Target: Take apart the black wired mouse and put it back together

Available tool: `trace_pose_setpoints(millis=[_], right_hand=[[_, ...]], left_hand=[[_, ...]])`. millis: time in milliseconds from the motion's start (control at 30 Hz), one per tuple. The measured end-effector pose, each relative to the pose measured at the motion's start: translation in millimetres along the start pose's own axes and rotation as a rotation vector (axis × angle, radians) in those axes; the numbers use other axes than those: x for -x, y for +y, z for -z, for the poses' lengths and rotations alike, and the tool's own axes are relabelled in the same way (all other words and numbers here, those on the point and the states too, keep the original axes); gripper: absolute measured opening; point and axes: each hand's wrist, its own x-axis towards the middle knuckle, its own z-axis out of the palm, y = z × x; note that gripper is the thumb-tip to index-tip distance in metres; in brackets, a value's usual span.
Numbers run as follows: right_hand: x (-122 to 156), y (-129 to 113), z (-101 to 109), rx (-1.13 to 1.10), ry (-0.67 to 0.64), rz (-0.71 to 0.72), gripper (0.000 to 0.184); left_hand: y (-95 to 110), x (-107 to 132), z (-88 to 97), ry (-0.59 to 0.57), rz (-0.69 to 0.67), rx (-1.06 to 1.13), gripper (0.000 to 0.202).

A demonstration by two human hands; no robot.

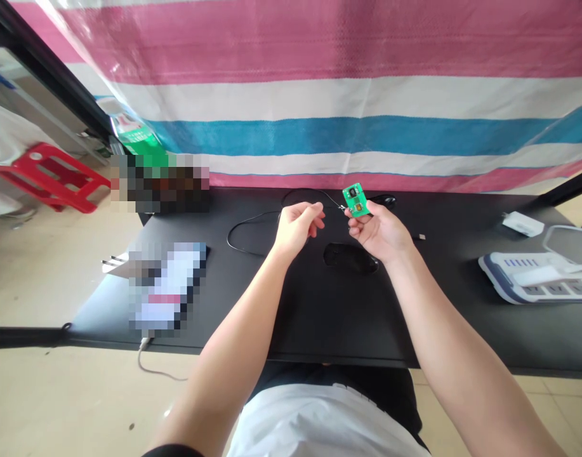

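My right hand [379, 231] is raised above the black table [462, 298] and pinches a small green circuit board [355, 199] upright between its fingertips. My left hand [297, 225] is closed a little to the left of it, pinching a thin black cable [252, 221]. The cable's end runs across to the board, and the rest loops over the table behind my left hand. A dark oval object [350, 257], perhaps a mouse shell, lies on the table just below my right hand.
A white power strip [533, 279] with a plugged cord and a white adapter [523, 223] sit at the right. Blurred items lie at the table's left and back left. A striped tarp [319, 95] hangs behind the table; a red stool [52, 178] stands far left.
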Motion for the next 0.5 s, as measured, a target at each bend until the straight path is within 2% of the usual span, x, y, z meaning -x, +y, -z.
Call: trace_pose_setpoints(millis=[133,233,300,433,500], right_hand=[[-3.9,0.8,9.2,0.107,-0.112,0.092,0.034],[-3.8,1.1,11.8,0.131,-0.122,0.161,0.034],[-2.3,1.5,11.0,0.127,-0.115,0.196,0.033],[1.4,2.3,7.2,0.183,-0.072,0.294,0.031],[1.7,2.7,7.3,0.259,-0.074,0.360,0.029]], left_hand=[[-2.6,1.8,-1.1,-0.002,-0.062,-0.278,0.029],[-3.8,3.6,-0.7,-0.105,-0.090,-0.493,0.042],[-3.9,5.2,-0.5,-0.219,-0.112,-0.606,0.055],[-3.7,7.7,-1.2,-0.427,-0.160,-0.765,0.105],[-3.5,8.5,-1.6,-0.519,-0.160,-0.861,0.121]])
